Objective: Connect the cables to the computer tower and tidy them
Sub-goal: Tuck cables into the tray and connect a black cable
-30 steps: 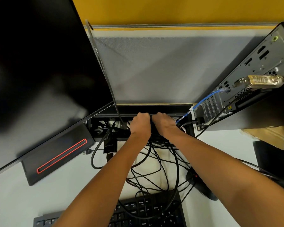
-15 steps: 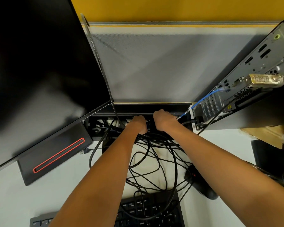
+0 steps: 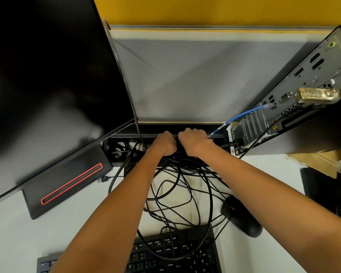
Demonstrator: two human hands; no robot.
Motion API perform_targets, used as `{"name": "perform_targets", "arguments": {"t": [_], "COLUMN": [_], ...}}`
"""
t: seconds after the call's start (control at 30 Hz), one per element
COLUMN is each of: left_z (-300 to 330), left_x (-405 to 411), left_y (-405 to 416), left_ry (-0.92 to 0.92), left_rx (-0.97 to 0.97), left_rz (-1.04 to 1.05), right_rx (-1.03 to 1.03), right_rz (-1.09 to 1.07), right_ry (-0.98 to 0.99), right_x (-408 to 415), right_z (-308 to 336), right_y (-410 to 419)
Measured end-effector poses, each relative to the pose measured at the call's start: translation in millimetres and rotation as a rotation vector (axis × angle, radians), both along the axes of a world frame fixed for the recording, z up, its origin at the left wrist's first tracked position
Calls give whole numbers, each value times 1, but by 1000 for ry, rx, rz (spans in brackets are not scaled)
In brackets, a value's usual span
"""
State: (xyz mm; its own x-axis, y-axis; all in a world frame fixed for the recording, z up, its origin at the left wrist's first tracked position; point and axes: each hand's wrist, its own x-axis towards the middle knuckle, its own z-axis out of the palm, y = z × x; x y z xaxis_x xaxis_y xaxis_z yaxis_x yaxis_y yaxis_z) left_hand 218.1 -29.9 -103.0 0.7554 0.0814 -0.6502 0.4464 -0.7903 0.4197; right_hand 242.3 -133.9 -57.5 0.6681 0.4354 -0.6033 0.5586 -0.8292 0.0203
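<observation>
Head view: the only writing that can be read is on the keyboard (image 3: 173,253) keycaps, such as "Home" and "End"; the yellow sticker on the computer tower (image 3: 295,91) is too small to read. The open cable tray (image 3: 126,146) along the back edge of the worktop (image 3: 12,233) holds plugs and black leads. The left hand (image 3: 164,143) and right hand (image 3: 193,141) sit curled side by side over the tray, almost touching; what they grip is hidden. Loose black cables (image 3: 185,194) spill from the tray across the worktop onto the keyboard, beside the mouse (image 3: 242,217). A blue cable (image 3: 242,116) runs from the tray into the tower's rear panel, at right. The monitor (image 3: 47,85) fills the left; bare worktop lies at lower left.
</observation>
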Motion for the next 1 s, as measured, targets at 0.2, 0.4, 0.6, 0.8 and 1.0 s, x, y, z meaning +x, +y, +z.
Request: {"name": "perform_targets", "arguments": {"t": [0.2, 0.4, 0.6, 0.8, 1.0], "left_z": [27, 51, 73, 91, 111], "left_x": [-4, -18, -64, -128, -166], "left_y": [-4, 5, 12, 18, -9], "left_ry": [-119, -257, -421, 2, 506], "left_rx": [80, -45, -225, -412, -405], "left_rz": [-109, -106, 35, -43, -438], "right_rx": [249, 513, 615, 623, 434], "right_rz": [8, 46, 12, -272, -216], "right_ry": [-47, -123, -117, 6, 446], "right_x": [-13, -28, -54, -93, -135], "right_z": [12, 19, 34, 37, 57], "right_y": [-5, -32, -63, -103, -135]}}
